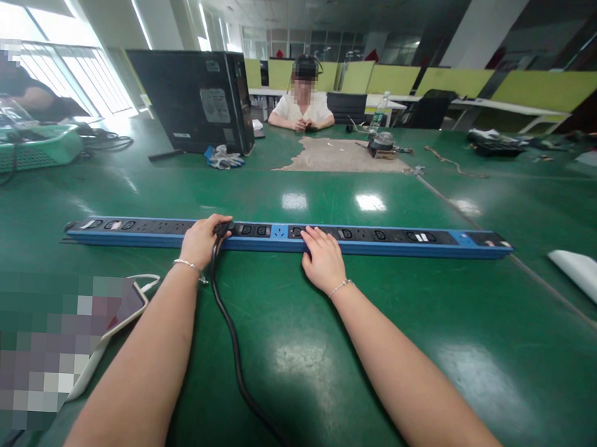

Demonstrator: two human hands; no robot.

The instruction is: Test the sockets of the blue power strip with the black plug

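A long blue power strip [279,231] with black socket sections lies across the green table. My left hand [202,240] is closed round a black plug [223,230] at a socket left of the strip's middle; how far the plug sits in the socket is hidden. From it a black cable [234,347] runs down toward the bottom edge. My right hand [323,257] rests on the strip just right of the middle, its fingers stretched over the top and holding nothing.
A black computer case [185,97] stands at the back left, with gloves [224,157] beside it. A green basket [32,149] is at far left, a white object [583,275] at right. Across the table sits a person [302,107]; another is at far left.
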